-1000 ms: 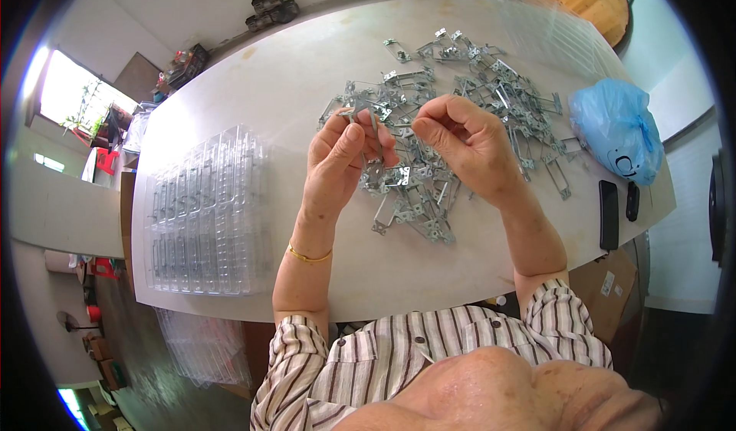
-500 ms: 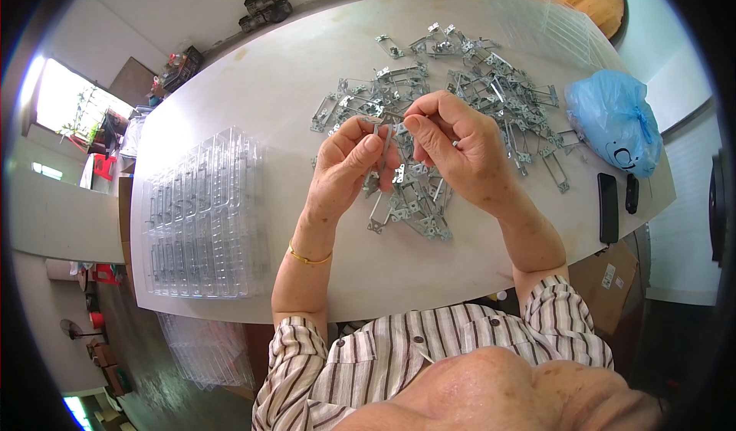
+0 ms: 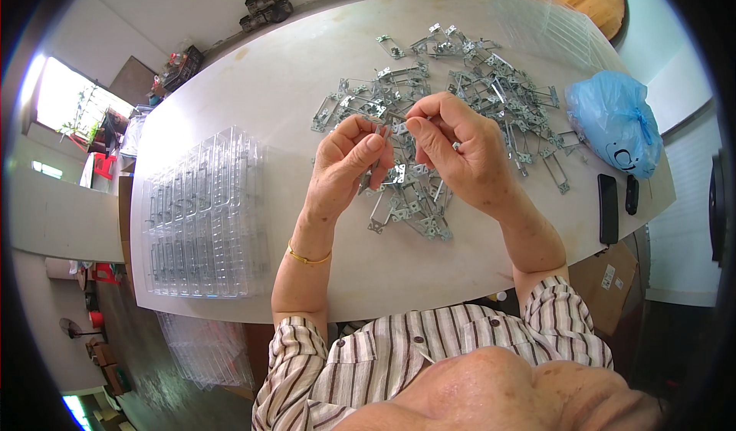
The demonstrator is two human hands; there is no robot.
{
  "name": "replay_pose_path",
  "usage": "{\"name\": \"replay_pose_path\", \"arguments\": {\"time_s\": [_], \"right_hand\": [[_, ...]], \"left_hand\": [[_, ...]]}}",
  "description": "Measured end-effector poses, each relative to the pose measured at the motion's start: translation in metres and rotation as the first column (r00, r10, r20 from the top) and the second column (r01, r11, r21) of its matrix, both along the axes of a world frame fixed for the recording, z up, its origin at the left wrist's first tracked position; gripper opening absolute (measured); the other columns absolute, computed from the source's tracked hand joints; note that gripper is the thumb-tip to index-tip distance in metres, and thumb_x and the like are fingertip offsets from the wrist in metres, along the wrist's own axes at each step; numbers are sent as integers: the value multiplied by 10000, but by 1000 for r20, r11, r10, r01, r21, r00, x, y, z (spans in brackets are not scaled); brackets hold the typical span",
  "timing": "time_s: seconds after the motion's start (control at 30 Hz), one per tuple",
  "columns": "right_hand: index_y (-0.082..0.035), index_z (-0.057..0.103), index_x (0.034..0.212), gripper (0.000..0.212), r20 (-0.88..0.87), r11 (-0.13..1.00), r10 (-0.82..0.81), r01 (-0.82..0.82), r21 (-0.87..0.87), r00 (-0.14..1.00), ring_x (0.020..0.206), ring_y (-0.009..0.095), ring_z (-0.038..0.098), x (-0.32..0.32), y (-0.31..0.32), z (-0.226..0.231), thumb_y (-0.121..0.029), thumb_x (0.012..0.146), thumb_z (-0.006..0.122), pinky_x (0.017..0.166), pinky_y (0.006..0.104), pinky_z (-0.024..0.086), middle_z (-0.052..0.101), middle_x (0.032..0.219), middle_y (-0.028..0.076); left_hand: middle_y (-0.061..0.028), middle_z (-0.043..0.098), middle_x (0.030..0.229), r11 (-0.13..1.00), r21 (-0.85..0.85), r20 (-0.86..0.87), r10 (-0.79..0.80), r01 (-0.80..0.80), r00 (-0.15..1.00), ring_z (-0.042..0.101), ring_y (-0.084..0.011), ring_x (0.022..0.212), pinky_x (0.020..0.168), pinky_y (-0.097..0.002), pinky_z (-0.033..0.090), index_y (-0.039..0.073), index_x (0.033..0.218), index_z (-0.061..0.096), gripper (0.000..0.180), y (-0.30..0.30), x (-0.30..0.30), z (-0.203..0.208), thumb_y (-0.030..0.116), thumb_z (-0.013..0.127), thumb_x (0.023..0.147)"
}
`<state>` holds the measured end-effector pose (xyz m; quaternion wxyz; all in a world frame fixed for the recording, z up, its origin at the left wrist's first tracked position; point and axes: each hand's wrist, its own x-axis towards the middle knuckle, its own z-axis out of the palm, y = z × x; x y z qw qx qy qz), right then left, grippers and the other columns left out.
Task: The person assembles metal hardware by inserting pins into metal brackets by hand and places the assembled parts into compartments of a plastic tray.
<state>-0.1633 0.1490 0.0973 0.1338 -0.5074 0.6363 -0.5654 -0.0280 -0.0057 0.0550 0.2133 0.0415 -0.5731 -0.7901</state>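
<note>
Around hands (image 3: 345,161): metal brkts (image 3: 498,88); blue bag (image 3: 612,117) R, clr trays (image 3: 205,220) L.

Near the centre, the person's left hand (image 3: 345,161) covers most of a thin grey metal bracket (image 3: 385,131); whether the fingertips of the right hand (image 3: 462,154) touch it cannot be told. Both hands hide part of the heap of tangled silvery metal brackets (image 3: 502,86) towards twelve o'clock. At nine o'clock, glare and smallness blur the pieces in the stacked clear plastic trays (image 3: 249,209). Between one and two o'clock, the top edge cuts off a round, light-brown wooden board (image 3: 584,0).
</note>
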Motion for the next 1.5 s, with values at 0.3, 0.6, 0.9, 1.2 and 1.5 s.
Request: {"name": "replay_pose_path", "arguments": {"time_s": [0.3,0.6,0.9,1.2,1.5], "right_hand": [[-24,599,1113,172,88,999,15,-19,40,996,608,71,606,3,-1,6,-170,1022,603,541,238,467,638,680,28],[-33,601,1180,190,224,984,125,-150,97,967,598,62,586,2,2,7,-143,1028,572,536,232,461,627,675,19],[-8,575,1210,252,364,948,229,-292,128,903,594,69,597,-2,1,9,-208,1059,548,539,220,482,637,689,20],[-32,571,1091,218,363,957,125,-209,202,923,578,72,604,3,-1,9,-246,1047,575,527,220,485,653,692,36],[-49,637,967,49,-101,999,36,-33,30,994,685,36,511,-6,0,0,-96,980,648,622,205,438,578,782,-25]], "left_hand": [[-33,629,782,999,-47,35,16,-14,999,529,-53,614,492,-191,384,-5,1070,572,298,0,0,-2,239,711,969],[4,646,875,999,-42,126,25,-20,992,565,-25,735,568,-178,421,13,1085,597,263,2,4,4,207,715,953],[-9,657,945,992,-70,35,-100,102,994,595,-47,850,714,-203,490,-8,1115,597,339,0,5,1,230,755,931],[-5,643,956,968,-252,118,13,18,993,589,-52,878,751,-223,502,-5,1096,601,317,1,7,1,190,769,912],[-7,631,981,916,-399,151,24,38,988,583,-59,941,829,-238,512,-8,1089,598,350,7,3,-6,197,797,887]]}}
